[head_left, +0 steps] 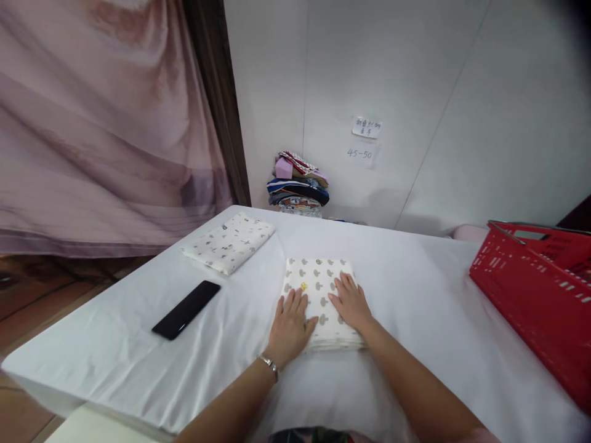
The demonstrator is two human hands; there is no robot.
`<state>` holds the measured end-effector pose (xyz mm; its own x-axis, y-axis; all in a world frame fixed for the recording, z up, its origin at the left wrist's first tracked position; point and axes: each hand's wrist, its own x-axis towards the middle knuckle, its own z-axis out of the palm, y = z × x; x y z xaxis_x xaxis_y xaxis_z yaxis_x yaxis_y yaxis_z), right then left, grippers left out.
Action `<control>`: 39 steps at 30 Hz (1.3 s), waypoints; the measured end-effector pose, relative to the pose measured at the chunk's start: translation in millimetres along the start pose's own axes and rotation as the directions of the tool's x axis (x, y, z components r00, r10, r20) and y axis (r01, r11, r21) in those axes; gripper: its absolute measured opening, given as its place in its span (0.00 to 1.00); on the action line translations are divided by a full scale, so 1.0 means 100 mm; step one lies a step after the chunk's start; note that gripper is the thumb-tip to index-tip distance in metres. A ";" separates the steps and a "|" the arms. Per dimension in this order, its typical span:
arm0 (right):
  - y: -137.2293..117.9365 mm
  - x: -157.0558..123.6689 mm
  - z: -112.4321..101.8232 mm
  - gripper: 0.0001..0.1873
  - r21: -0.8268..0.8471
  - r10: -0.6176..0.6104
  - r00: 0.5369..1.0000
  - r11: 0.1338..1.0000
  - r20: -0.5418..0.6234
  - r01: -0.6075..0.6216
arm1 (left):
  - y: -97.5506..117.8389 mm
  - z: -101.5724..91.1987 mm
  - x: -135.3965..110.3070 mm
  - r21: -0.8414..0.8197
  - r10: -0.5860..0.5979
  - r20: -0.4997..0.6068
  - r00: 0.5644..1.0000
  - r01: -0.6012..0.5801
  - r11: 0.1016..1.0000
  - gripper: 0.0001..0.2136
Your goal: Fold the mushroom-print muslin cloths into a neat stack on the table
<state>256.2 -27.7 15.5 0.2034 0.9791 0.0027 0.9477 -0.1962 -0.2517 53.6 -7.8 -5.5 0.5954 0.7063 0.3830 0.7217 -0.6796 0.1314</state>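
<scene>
In front of me on the table lies a folded white cloth [318, 307], printed with grey mushroom-like shapes and a small yellow figure. My left hand [290, 323] rests flat on its left part, fingers stretched out. On its right part lies my right hand [351, 301], also flat with the fingers spread. Several layers show along the cloth's near edge. A second folded white cloth [231, 243], with a scattered grey print, sits apart at the table's far left corner. Neither hand touches that one.
A black phone [187, 309] lies left of my hands on the white-covered table [415, 277]. At the right edge stands a red plastic basket [535, 307]. Behind the table is a stack of folded fabrics [299, 184] against the wall. A pink curtain [101, 123] hangs at left.
</scene>
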 end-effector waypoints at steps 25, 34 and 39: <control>0.07 -0.03 0.09 0.30 0.027 -0.024 0.999 0.999 -0.023 0.025 | -0.32 0.26 0.97 -0.078 -0.259 0.224 0.940 0.282 0.956 0.31; 0.05 0.43 -0.14 0.35 0.012 0.032 0.999 0.999 -0.028 -0.032 | -0.30 0.25 0.99 -0.052 -0.275 0.208 0.939 0.292 0.955 0.30; 0.21 0.54 0.07 0.34 0.075 0.050 0.998 0.996 -0.024 -0.048 | -0.30 0.24 0.98 -0.048 -0.274 0.214 0.938 0.290 0.956 0.30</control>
<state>285.6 21.5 3.1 0.2561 0.9666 0.0131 0.9157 -0.2382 -0.3236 98.7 86.7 6.6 0.4364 0.8906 0.1277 0.8456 -0.4545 0.2801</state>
